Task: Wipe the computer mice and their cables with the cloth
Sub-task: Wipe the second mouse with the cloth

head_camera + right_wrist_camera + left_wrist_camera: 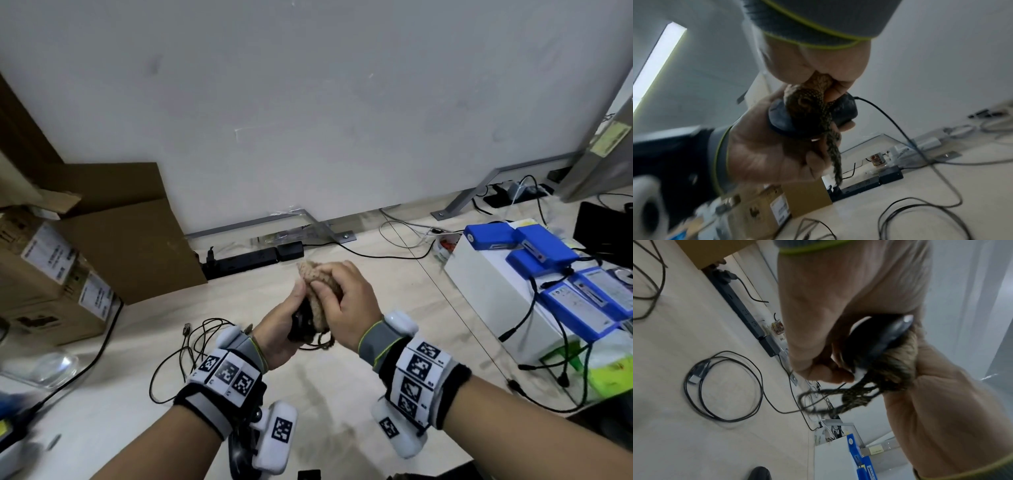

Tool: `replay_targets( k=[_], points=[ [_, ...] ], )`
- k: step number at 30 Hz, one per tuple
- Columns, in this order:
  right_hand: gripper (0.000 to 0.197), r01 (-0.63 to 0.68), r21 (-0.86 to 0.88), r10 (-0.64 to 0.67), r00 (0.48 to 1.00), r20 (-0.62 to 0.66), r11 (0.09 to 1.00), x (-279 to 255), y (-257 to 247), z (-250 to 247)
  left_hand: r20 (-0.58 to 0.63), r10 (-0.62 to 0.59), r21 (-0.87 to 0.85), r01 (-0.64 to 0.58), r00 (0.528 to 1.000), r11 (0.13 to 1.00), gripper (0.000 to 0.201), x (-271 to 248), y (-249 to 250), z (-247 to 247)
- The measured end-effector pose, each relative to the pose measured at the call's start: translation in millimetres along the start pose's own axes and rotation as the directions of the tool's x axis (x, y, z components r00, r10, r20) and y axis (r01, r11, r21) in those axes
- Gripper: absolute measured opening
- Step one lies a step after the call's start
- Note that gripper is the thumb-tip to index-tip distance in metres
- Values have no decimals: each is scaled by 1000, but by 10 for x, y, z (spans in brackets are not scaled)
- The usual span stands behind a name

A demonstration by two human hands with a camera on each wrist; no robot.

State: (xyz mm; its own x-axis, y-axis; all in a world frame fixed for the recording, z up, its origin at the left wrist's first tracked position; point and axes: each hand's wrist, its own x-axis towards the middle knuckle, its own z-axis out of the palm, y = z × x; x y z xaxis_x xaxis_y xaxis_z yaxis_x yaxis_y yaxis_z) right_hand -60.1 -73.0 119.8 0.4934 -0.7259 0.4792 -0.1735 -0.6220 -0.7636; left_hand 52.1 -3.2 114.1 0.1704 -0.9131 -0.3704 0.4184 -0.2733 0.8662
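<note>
Above the table, my left hand [284,322] grips a black wired mouse [300,320] with its fingers curled round the body. My right hand [346,308] holds a tan knitted cloth [320,275] bunched in its fingers and presses it against the mouse. In the left wrist view, the cloth [898,363] sits against the mouse [879,340], with loose strands hanging below. The right wrist view shows the cloth [807,100] draped over the mouse [844,110], whose cable [890,118] runs down to the table. Loose black cable coils [191,346] lie under my left wrist.
Cardboard boxes [130,246] stand at the left, with a black power strip [246,260] along the wall foot. A white box [496,294] carrying blue packs [534,253] and wires stands at the right. A dark rounded object [239,448] lies near the front edge.
</note>
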Motion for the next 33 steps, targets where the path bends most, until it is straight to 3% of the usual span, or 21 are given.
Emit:
replay_targets(
  k=[3, 6, 8, 10, 13, 15, 17, 19, 21, 24, 26, 28, 30, 33],
  points=[
    [11, -129, -23, 126, 987, -95, 991, 157, 97, -96, 3, -65, -121, 65, 998, 991, 40, 13, 5, 3],
    [10, -244, -35, 242, 968, -66, 969, 188, 208, -182, -7, -107, -197, 103, 994, 975, 62, 15, 42, -10],
    [15, -182, -44, 183, 983, 21, 982, 100, 168, -157, -50, -104, -225, 90, 993, 970, 64, 43, 56, 5],
    [19, -26, -21, 29, 989, 147, 999, -64, 49, -96, -108, -103, -251, 73, 989, 965, 55, 75, 61, 15],
    [19, 135, 53, -145, 942, 304, 989, -187, -45, -66, -108, -120, -277, 86, 987, 957, 60, 99, 53, -17],
    [21, 83, 15, -84, 962, 259, 996, -61, 63, -102, -85, -135, -246, 111, 987, 963, 60, 87, 36, -32],
    [22, -47, -106, 59, 992, 111, 993, 113, 208, -140, -80, -169, -219, 148, 982, 964, 55, 62, 43, -2],
    [21, -115, -136, 121, 992, 40, 984, 152, 219, -126, -96, -177, -235, 151, 980, 960, 51, 66, 54, 28],
    [18, -28, -46, 33, 993, 113, 999, 22, 61, -60, -131, -150, -244, 115, 980, 963, 46, 92, 67, 42],
    [19, 149, 39, -154, 952, 265, 988, -177, -92, -15, -128, -105, -272, 67, 986, 960, 47, 99, 77, 54],
    [18, 135, 5, -132, 961, 242, 991, -38, 20, -71, -103, -104, -238, 77, 989, 968, 42, 71, 91, 87],
    [15, 3, -116, 10, 994, 113, 993, 187, 181, -133, -78, -138, -234, 117, 987, 965, 45, 62, 97, 124],
    [13, -120, -186, 130, 991, 40, 975, 260, 236, -135, -84, -169, -246, 144, 982, 959, 50, 54, 120, 143],
    [15, -10, -116, 25, 991, 133, 993, 68, -9, -62, -135, -125, -275, 84, 983, 958, 39, 84, 168, 146]
  ],
)
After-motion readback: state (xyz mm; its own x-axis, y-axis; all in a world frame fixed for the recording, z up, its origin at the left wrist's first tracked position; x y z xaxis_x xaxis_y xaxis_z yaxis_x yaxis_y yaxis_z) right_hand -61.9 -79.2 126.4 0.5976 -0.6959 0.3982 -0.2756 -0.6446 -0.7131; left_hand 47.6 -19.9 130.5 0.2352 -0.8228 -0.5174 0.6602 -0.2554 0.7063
